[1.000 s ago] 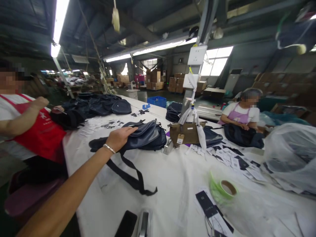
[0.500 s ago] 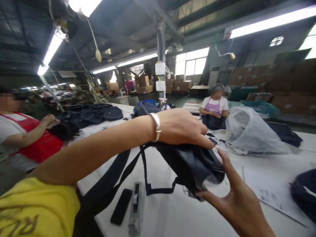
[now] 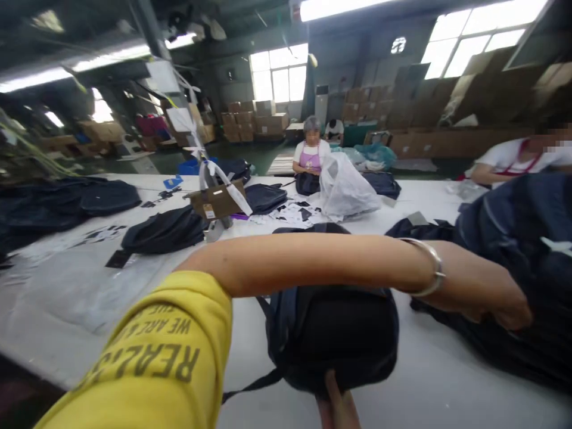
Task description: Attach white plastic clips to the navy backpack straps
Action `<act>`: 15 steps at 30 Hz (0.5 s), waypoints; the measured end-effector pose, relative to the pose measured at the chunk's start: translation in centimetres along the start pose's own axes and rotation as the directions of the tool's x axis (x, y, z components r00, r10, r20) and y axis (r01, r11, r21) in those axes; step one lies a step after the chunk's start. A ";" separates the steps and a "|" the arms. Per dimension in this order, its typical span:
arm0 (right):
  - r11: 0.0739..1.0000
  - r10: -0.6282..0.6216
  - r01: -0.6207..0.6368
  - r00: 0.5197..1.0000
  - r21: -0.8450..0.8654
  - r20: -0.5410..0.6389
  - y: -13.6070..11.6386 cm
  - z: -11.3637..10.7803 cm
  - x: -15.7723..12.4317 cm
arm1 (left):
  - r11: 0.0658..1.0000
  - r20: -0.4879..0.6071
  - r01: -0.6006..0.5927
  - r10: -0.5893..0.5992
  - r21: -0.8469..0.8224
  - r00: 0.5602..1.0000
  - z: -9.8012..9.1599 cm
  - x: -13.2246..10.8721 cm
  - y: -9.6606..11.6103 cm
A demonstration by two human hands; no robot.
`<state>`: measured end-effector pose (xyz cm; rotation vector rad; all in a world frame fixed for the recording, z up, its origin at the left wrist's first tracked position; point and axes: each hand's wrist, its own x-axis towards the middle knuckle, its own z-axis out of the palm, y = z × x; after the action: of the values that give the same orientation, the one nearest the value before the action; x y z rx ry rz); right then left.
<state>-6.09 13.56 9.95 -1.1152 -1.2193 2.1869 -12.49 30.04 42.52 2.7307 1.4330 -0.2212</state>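
A dark navy backpack lies on the white table in front of me, with a strap trailing to the left. My right hand grips its lower edge, the thumb on the front and the other fingers mostly hidden. Across the top of the backpack reaches my left arm, in a yellow sleeve and with a silver bangle at the wrist. My left hand is at the right, over a heap of dark bags, fingers curled down. What it holds, if anything, is hidden.
A post with a hanging brown pouch rises from the table. Dark bags lie to the left, with plastic sheeting. A translucent plastic bag stands ahead. Co-workers sit across the table and at right.
My view has swung right. My left hand has moved from the backpack to the dark bags at right. The backpack now rests lower, with my right hand at its bottom edge.
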 end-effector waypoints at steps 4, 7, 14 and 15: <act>0.933 0.231 -0.206 0.972 0.296 -0.050 4.2 -3.1 -0.1 | 0.973 -0.089 -0.095 0.078 -0.209 0.993 5.2 -1.4 -3.3; 0.897 0.327 -0.314 0.945 0.311 0.008 6.5 -5.1 -0.9 | 0.809 -0.078 0.164 -0.250 -0.565 0.965 13.7 -6.2 -3.9; 0.939 0.304 -0.322 0.942 0.121 0.144 7.5 -7.6 -0.8 | 0.537 0.194 0.568 -0.597 -0.624 0.778 37.9 -18.2 6.5; 0.944 0.300 -0.315 0.943 0.100 0.142 7.5 -8.0 -0.6 | 0.551 0.202 0.587 -0.603 -0.593 0.771 40.8 -19.0 7.9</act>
<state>0.91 13.32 1.50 -1.2020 -0.9965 2.5617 -20.85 5.61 4.82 1.6408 1.9534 0.2503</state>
